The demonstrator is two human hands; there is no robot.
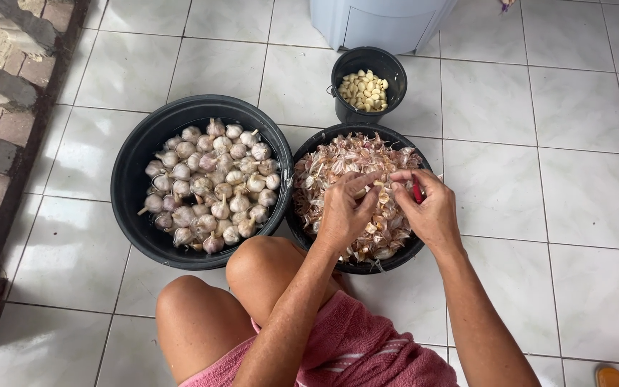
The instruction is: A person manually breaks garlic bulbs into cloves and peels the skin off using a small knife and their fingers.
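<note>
Big black tub (132, 179) at 9 o'clock is loaded with whole garlic bulbs (213, 185). Center tub (402, 256) is all papery skins (338, 161). Left hand (343, 211) pinches a clove (380, 188) over it, while right hand (431, 211) is clenched on a red-handled knife (418, 192). Looks mid-peel; next probably needs stripping the skin clean. Peeled cloves (364, 91) sit in the bucket at 12 o'clock.

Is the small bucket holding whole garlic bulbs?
No, the small bucket holds peeled cloves; the whole bulbs lie in the big tub on the left.
</note>
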